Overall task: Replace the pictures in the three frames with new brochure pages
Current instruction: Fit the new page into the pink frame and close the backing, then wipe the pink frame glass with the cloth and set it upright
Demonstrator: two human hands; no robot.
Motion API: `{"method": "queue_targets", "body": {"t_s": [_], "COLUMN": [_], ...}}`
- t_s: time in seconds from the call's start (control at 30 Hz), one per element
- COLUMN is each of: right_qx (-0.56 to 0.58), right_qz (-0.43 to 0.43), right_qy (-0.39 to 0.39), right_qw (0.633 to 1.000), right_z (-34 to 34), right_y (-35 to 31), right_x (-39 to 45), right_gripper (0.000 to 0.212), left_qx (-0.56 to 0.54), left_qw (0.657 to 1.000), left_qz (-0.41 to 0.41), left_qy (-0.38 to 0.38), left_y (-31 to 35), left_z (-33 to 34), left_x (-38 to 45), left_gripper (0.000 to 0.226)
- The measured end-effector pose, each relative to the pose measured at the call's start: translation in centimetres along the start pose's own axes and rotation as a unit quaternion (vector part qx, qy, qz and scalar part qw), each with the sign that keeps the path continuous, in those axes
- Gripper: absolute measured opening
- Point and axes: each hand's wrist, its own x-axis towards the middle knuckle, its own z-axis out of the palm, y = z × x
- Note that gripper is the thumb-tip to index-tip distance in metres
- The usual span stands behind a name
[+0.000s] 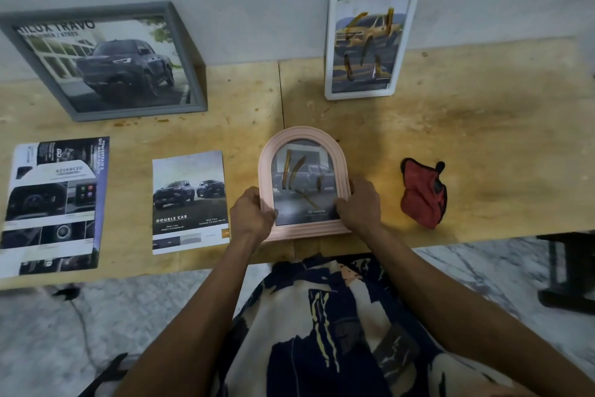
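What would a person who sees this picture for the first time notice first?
Most likely the pink arched frame at the near edge of the wooden table, gripped on both sides by the left hand and the right hand. Next come the grey frame with a dark truck picture, leaning on the wall at far left, and the red cloth lying to the right.

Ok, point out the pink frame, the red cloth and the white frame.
pink frame (302, 134), head view, top of its arch
red cloth (421, 193), head view, middle of the bundle
white frame (331, 42), head view, left border
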Motion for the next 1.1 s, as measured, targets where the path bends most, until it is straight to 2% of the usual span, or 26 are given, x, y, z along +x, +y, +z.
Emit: {"method": "queue_targets", "body": {"t_s": [0.17, 0.33, 0.43, 0.53, 0.6, 0.67, 0.83, 0.97, 1.1], "right_qx": [-0.002, -0.011, -0.012, -0.062, -0.125, -0.151, -0.192, -0.142, -0.160], "right_qz": [-0.023, -0.033, -0.034, -0.028, -0.019, 0.000, 0.108, 0.156, 0.123], "right_qy": [0.014, 0.014, 0.017, 0.087, 0.163, 0.201, 0.160, 0.094, 0.102], "right_qw": [1.000, 0.999, 0.999, 0.994, 0.978, 0.968, 0.962, 0.973, 0.974], "right_z": [0.4, 0.7, 0.9, 0.2, -1.0, -2.4, -4.8, -5.6, -6.2], "right_y": [0.0, 0.0, 0.2, 0.5, 0.9, 1.8, 4.5, 5.8, 7.0], "right_x": [-0.5, -0.6, -0.9, -1.0, -0.7, -0.3, 0.9, 1.3, 1.4], "right_gripper": [0.041, 0.038, 0.039, 0.034, 0.039, 0.050, 0.072, 0.066, 0.051], "left_qx": [0.027, 0.051, 0.046, 0.047, 0.049, 0.050, 0.049, 0.041, 0.035], "left_qw": [1.000, 0.998, 0.999, 0.999, 0.999, 0.998, 0.998, 0.999, 0.999], "left_qz": [0.012, 0.021, 0.016, 0.017, 0.020, 0.021, 0.025, 0.026, 0.024], "left_qy": [0.005, 0.016, 0.011, 0.012, 0.012, 0.012, 0.010, 0.009, 0.010], "left_y": [-0.1, -0.1, -0.5, -0.8, -0.9, -0.9, -0.8, -0.9, -1.2], "left_z": [0.1, 0.2, 0.2, 0.4, 0.6, 0.7, 0.8, 0.8, 0.9], "left_x": [-0.2, -0.2, -0.3, -0.4, -0.4, -0.5, -0.7, -0.9, -1.0], "left_gripper": [0.035, 0.033, 0.039, 0.044, 0.045, 0.045, 0.046, 0.047, 0.048]}}
